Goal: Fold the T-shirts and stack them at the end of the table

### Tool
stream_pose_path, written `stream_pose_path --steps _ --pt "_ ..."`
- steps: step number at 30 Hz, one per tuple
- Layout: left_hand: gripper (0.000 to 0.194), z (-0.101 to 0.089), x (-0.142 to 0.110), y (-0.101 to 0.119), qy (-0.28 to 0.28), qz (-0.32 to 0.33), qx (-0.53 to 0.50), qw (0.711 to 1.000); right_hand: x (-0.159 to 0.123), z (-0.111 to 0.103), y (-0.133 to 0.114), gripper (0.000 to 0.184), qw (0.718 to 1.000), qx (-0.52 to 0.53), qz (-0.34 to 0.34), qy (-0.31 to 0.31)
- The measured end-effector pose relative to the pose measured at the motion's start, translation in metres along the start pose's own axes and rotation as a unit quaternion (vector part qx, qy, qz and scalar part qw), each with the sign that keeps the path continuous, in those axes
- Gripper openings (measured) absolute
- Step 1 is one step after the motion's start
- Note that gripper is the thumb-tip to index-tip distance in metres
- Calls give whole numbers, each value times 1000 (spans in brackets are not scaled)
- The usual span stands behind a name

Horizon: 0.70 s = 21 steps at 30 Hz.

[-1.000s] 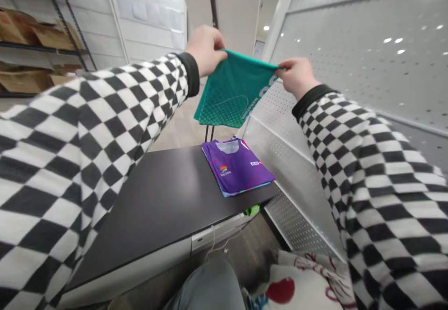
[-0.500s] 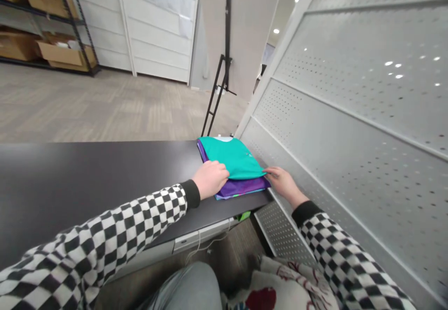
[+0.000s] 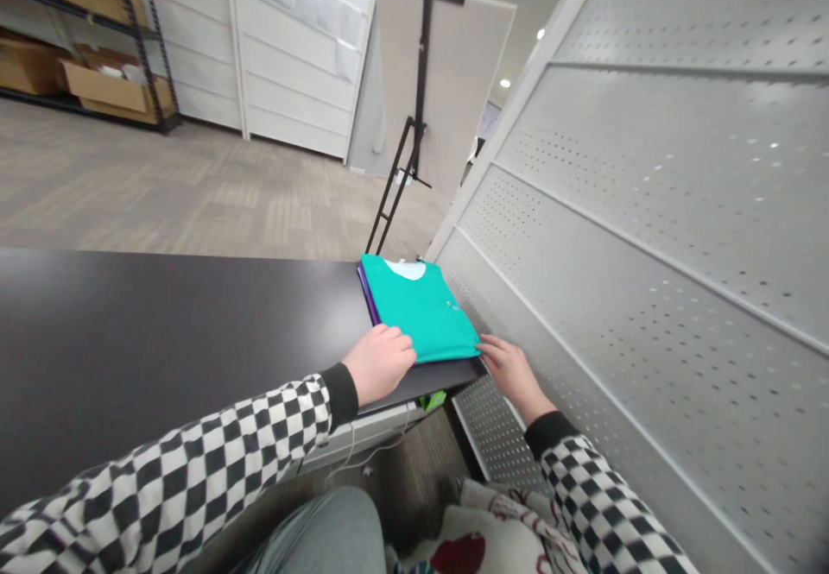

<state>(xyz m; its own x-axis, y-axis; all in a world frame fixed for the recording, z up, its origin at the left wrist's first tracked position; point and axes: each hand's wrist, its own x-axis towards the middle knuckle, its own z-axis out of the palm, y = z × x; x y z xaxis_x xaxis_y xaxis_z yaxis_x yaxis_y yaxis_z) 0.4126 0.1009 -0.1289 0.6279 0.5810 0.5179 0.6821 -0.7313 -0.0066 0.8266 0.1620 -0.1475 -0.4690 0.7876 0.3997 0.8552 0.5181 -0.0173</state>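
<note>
A folded teal T-shirt [image 3: 431, 315] with a pale neck opening at its far end lies flat on a stack at the table's right end. Folded purple fabric [image 3: 369, 295] shows beneath it along the left side. My left hand [image 3: 381, 362] is closed on the near left corner of the teal shirt, its thumb hidden. At the near right corner, my right hand [image 3: 511, 373] pinches the edge between fingertips and thumb. The shirt's near edge runs fairly straight between both hands.
The dark table [image 3: 194, 324] stretches to the left. A grey perforated panel [image 3: 615, 237] rises close on the right. Behind the table stand a black easel stand [image 3: 396, 181] and a shelf with cardboard boxes [image 3: 107, 86]. A white cable [image 3: 376, 449] hangs below the table edge.
Both hands have drawn the teal shirt's near edge toward me. It now covers the purple fabric that showed at the front. The view has shifted slightly.
</note>
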Motion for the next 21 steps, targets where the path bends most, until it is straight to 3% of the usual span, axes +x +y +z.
stream_pose_path --steps 7,10,13,17,20,21 --pt "22 19 -14 17 -39 0 -20 999 -13 -4 -9 37 999 -33 22 -23" --pt "21 15 -18 20 -58 -40 -38 997 -17 -11 -24 41 998 -30 45 -36" --pt "17 2 -27 27 -63 -76 -81 992 -33 -11 -48 58 996 -2 83 -17" --pt "17 -21 -75 40 -67 -83 -138 985 -95 -1 -110 71 991 54 115 34" --pt "22 -35 -150 46 -55 -57 -178 981 -155 -8 -191 65 990 53 124 32" --pt "24 -39 -181 46 -55 -59 -191 978 -170 -17 -223 56 994 55 96 -21"
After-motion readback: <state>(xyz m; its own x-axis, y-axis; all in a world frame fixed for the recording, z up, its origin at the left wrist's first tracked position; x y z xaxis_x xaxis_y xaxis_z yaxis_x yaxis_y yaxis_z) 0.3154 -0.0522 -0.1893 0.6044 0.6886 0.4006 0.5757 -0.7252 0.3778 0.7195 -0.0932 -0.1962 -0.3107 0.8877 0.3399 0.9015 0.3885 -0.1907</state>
